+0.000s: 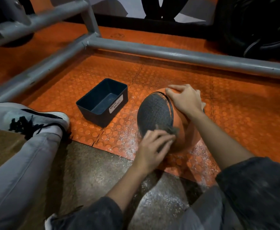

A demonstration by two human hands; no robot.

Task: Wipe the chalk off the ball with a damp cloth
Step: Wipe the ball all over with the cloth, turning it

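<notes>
Showing a grey, dusty textured panel (154,113), the ball (184,130) is otherwise orange.

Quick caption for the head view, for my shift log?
Left hand presses a grey cloth against the ball while the right hand steadies it, beside a waste basket.
</notes>
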